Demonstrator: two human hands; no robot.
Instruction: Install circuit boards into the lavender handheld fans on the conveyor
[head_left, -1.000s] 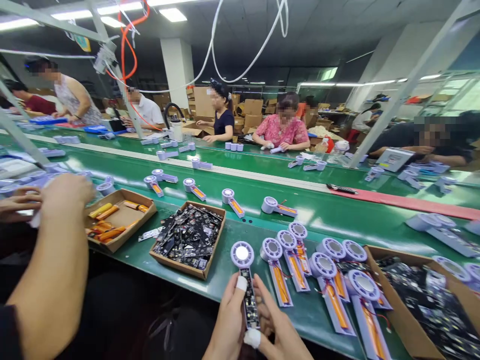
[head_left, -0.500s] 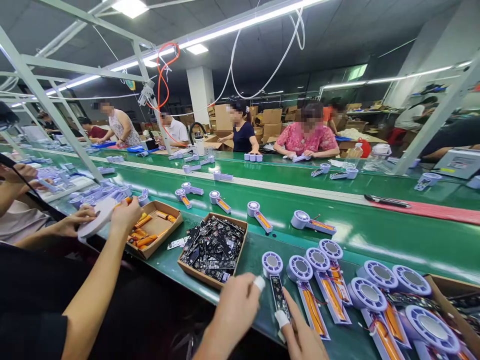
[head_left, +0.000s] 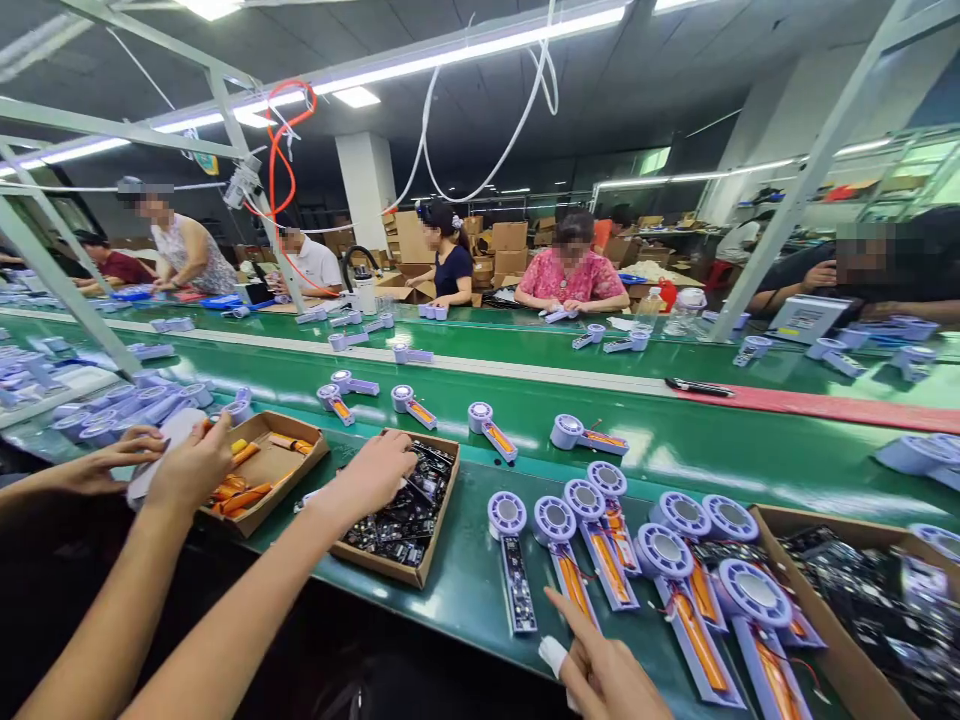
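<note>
My left hand [head_left: 375, 475] is over a cardboard box of black circuit boards [head_left: 397, 545], its fingers curled down and pressed together at the boards; what they hold is hidden. Near the table edge, my right hand [head_left: 607, 665] is open and empty, its index finger stretched out and a white cover on one fingertip. Just left of it lies a lilac handheld fan [head_left: 507, 514] with a circuit board [head_left: 517, 585] in its handle. Beside that fan, several others [head_left: 555, 519] lie face up with orange cells and thin wires showing in their handles.
At left, a co-worker's hands [head_left: 187, 470] hold a white piece beside a box of orange cells [head_left: 315, 455]. Another box of boards [head_left: 885, 650] stands at right. Fans lie along the green belt [head_left: 675, 440]; several people sit or stand across it.
My left hand has moved from beside the nearest fan to the board box. My right hand has let go of that fan's handle and drawn back to the right. The view has shifted right.
</note>
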